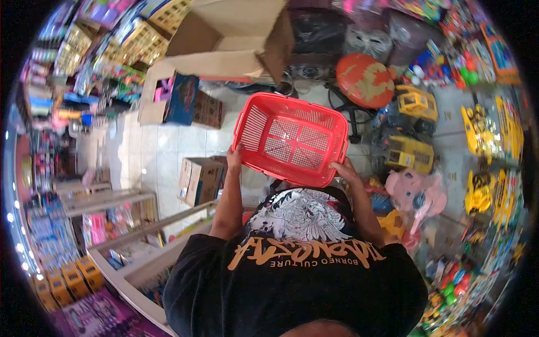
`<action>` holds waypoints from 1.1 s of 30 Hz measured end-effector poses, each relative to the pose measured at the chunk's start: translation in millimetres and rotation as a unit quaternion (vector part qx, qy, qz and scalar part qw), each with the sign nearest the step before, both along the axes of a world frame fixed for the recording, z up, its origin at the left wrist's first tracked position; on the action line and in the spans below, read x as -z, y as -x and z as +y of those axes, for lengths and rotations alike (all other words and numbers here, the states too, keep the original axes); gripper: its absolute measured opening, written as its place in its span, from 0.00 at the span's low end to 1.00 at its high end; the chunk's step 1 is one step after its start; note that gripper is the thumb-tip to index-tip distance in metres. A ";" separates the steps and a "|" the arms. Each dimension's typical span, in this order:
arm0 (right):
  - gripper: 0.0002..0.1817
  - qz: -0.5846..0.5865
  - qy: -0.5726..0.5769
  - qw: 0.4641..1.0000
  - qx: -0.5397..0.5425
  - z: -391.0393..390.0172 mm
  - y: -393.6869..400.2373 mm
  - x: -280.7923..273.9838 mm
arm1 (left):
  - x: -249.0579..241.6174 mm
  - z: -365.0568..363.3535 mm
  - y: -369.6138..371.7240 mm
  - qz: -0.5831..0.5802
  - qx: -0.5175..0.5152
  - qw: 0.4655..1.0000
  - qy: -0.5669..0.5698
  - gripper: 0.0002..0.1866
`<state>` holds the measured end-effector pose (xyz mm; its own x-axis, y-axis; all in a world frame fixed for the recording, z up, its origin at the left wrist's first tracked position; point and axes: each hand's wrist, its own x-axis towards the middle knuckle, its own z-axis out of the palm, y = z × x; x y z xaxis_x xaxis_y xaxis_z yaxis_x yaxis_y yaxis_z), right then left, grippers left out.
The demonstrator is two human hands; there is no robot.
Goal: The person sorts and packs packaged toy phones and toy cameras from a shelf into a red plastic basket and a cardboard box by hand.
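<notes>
In the head view, two hands gripped one red basket above the tiled floor: the left hand clasped its near left corner, the right hand its near right. One stool and one large open carton stood beyond it; one pink toy, seemingly plush, lay rightward.

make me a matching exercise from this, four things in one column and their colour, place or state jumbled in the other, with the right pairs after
1. plastic basket
2. stool seat
3. plush toy
4. large cardboard box

A. round, red, with worn patches
B. open, beyond the basket
C. held by left hand and right hand
D. pink, to the person's right

Pairs: 1-C; 2-A; 3-D; 4-B
</notes>
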<state>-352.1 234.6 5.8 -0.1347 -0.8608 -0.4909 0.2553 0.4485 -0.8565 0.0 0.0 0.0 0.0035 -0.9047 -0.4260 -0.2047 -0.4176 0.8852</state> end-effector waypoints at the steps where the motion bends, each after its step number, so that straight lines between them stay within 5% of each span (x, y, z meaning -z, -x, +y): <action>1: 0.26 -0.011 -0.022 0.998 0.051 1.7 -10.3 -3.0 | -3.3 -9.9 -1.7 -0.001 0.034 0.998 0.051 0.13; 5: 0.20 -0.003 -0.042 0.980 0.193 62.2 57.1 -25.0 | -4.6 17.1 100.7 0.058 0.125 0.986 0.098 0.11; 6: 0.30 0.027 -0.060 0.984 0.166 77.3 64.8 -21.9 | -13.3 23.7 114.1 -0.008 0.155 0.982 0.107 0.14; 9: 0.31 0.063 -0.027 0.972 0.223 111.3 77.1 2.2 | -37.0 41.2 150.7 -0.055 0.215 0.960 0.169 0.18; 13: 0.32 0.047 -0.049 0.949 0.308 132.7 82.0 -3.7 | -19.1 44.6 191.0 0.064 0.204 0.960 0.178 0.21; 16: 0.33 -0.051 0.036 0.895 0.441 121.9 70.8 -18.1 | -20.3 38.4 212.7 0.048 0.219 0.954 0.197 0.21; 19: 0.32 -0.084 -0.027 0.826 0.557 107.8 71.3 -19.7 | -11.3 19.4 227.4 0.025 0.234 0.951 0.200 0.21; 23: 0.31 0.018 -0.032 0.847 0.531 87.2 94.0 5.4 | -9.8 -5.2 258.4 0.008 0.216 0.956 0.199 0.23; 25: 0.30 -0.023 -0.016 0.803 0.596 54.0 94.0 -6.6 | 7.9 -30.0 276.2 0.027 0.194 0.961 0.193 0.23; 31: 0.29 0.014 0.091 0.822 0.563 -8.1 141.1 -17.5 | 6.2 -76.3 341.8 0.012 0.136 0.962 0.235 0.23; 33: 0.31 0.021 0.032 0.792 0.609 -22.2 161.4 -6.3 | 14.1 -89.6 362.0 0.025 0.134 0.967 0.216 0.24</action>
<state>-513.5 212.4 12.1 -0.8996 -0.1016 -0.4246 0.4359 -0.1530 -0.8869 -362.0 -89.6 -14.1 -0.2666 -0.9638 -0.0011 -0.2077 0.0563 0.9766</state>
